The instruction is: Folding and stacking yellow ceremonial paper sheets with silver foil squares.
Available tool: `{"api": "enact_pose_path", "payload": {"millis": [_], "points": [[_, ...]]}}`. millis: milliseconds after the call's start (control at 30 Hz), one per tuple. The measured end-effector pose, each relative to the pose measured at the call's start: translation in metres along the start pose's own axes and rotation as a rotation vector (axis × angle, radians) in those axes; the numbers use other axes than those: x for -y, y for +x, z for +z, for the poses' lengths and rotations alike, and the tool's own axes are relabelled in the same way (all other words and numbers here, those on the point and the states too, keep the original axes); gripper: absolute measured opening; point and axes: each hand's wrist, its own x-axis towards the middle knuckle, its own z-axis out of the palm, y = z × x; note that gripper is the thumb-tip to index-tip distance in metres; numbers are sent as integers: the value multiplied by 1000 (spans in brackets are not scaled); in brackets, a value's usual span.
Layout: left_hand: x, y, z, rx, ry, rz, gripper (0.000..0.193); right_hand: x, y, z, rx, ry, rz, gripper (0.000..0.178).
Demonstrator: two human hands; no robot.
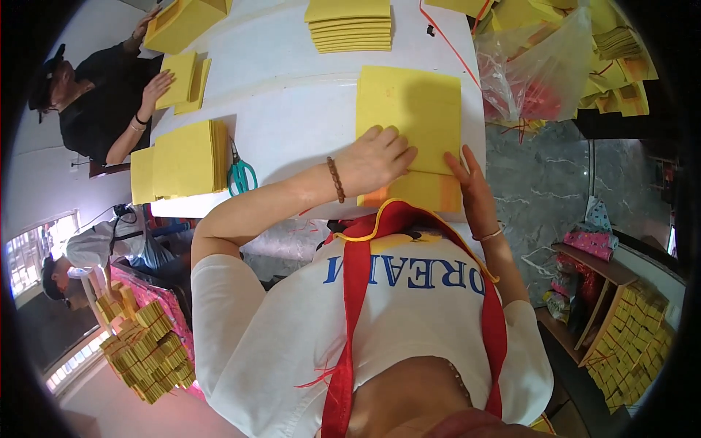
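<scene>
A yellow paper sheet lies at the table's near edge, on top of more yellow paper with an orange patch. Across its lower part rests my left hand, a beaded bracelet at the wrist. The fingers are curled together against the sheet; what lies under them is hidden. At the sheet's right edge is my right hand, its fingers apart and one of them touching the paper.
Teal-handled scissors lie beside a yellow paper stack at left. Another stack stands at the far side. A co-worker handles yellow paper. A clear plastic bag hangs by the right edge; bundles fill a shelf.
</scene>
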Motion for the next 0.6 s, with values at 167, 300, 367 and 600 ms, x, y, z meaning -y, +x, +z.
{"api": "enact_pose_path", "payload": {"millis": [167,300,367,600], "points": [[-17,9,2,-31,194,-94,44,11,4,0,18,388,52,56],[2,13,-10,28,157,-56,41,18,5,-6,-157,362,4,53],[21,15,-25,2,64,-14,38,13,5,-11,-233,406,-29,51],[141,35,-94,-565,279,-277,36,-5,20,-18,-347,488,42,42]]}}
